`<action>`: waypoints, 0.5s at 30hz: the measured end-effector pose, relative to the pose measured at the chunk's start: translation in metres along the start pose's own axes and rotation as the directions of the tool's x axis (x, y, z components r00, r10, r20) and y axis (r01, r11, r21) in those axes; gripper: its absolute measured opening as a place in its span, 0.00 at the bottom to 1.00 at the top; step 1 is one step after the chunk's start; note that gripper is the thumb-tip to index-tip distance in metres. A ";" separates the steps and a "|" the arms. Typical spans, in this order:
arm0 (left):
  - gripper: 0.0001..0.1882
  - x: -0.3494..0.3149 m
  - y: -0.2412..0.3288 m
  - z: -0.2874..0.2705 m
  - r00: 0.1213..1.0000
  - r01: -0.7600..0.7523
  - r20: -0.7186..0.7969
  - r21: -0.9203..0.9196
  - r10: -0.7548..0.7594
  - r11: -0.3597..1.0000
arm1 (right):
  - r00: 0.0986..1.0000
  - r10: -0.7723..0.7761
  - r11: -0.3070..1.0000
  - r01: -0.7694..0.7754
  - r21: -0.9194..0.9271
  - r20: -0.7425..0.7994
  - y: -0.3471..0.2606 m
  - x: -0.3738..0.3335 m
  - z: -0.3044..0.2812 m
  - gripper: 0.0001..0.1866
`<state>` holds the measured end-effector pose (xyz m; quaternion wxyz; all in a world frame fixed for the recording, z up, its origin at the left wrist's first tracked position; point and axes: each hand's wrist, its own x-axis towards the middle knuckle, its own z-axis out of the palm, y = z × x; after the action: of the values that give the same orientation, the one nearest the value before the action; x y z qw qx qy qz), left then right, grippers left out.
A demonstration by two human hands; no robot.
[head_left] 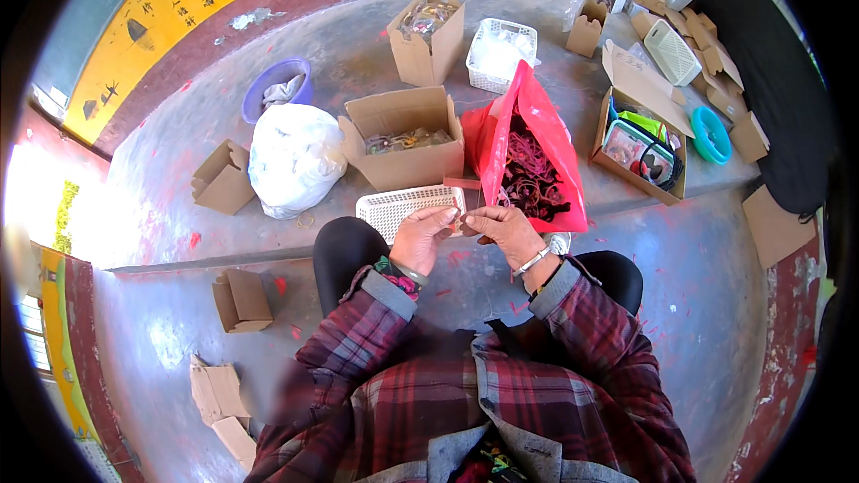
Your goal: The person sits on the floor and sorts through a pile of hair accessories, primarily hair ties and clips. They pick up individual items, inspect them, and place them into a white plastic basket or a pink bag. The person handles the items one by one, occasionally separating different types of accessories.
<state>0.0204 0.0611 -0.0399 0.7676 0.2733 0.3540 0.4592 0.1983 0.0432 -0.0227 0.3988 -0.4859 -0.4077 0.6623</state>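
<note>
My left hand (pixel 417 238) and my right hand (pixel 512 234) are close together above my knees. Thumb and fingers are pinched on each, with the fingertips almost meeting. Something small and reddish shows between them, too small to name. Just behind my left hand lies a cream perforated plastic basket (pixel 380 206). To the right of it, near my right hand, a red plastic bag (pixel 571 174) gapes around a tangle of dark red and pink cords (pixel 534 170). A bracelet circles each wrist.
An open cardboard box (pixel 416 165) holding small plastic-wrapped items stands beyond the basket. Left of it sit a stuffed white bag (pixel 295 161) and a purple basin (pixel 253 94). To the right are a box of goods (pixel 640 183) and a teal basin (pixel 711 136). A step edge crosses the floor.
</note>
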 end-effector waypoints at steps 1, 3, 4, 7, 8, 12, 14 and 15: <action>0.09 0.001 -0.003 -0.003 1.000 0.004 0.007 0.011 -0.004 1.000 | 1.000 -0.008 1.000 0.008 0.003 -0.018 0.000 0.000 0.000 0.13; 0.10 0.003 -0.004 -0.006 0.998 0.022 0.054 0.022 -0.023 1.000 | 0.999 -0.027 1.000 0.026 -0.015 -0.039 -0.001 -0.001 0.001 0.12; 0.10 0.004 -0.004 -0.006 0.997 0.036 0.072 0.019 -0.037 0.999 | 0.998 -0.038 0.999 0.036 -0.036 -0.042 -0.003 -0.001 0.002 0.11; 0.10 0.005 0.002 0.001 0.993 0.047 0.103 0.074 -0.054 0.996 | 0.996 -0.071 0.995 0.067 -0.074 -0.049 0.001 -0.001 -0.002 0.09; 0.09 0.006 0.003 0.004 0.992 0.044 0.110 0.102 -0.055 0.994 | 0.995 -0.082 0.994 0.077 -0.082 -0.051 0.003 0.001 -0.004 0.09; 0.09 0.015 -0.014 0.003 0.995 -0.042 0.097 0.226 0.021 0.973 | 0.997 -0.065 0.995 0.062 -0.082 -0.044 0.014 0.005 -0.015 0.08; 0.09 0.016 -0.020 0.005 0.993 -0.088 0.101 0.250 0.065 0.964 | 0.994 -0.100 0.991 0.096 -0.092 -0.043 0.021 0.007 -0.020 0.08; 0.09 0.018 -0.021 0.005 0.995 -0.071 0.083 0.242 0.053 0.968 | 0.996 -0.083 0.992 0.078 -0.099 -0.042 0.017 0.006 -0.019 0.08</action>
<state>0.0406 0.0674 -0.0581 0.7262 0.3941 0.3697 0.4250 0.2130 0.0454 -0.0443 0.4105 -0.5030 -0.4493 0.6136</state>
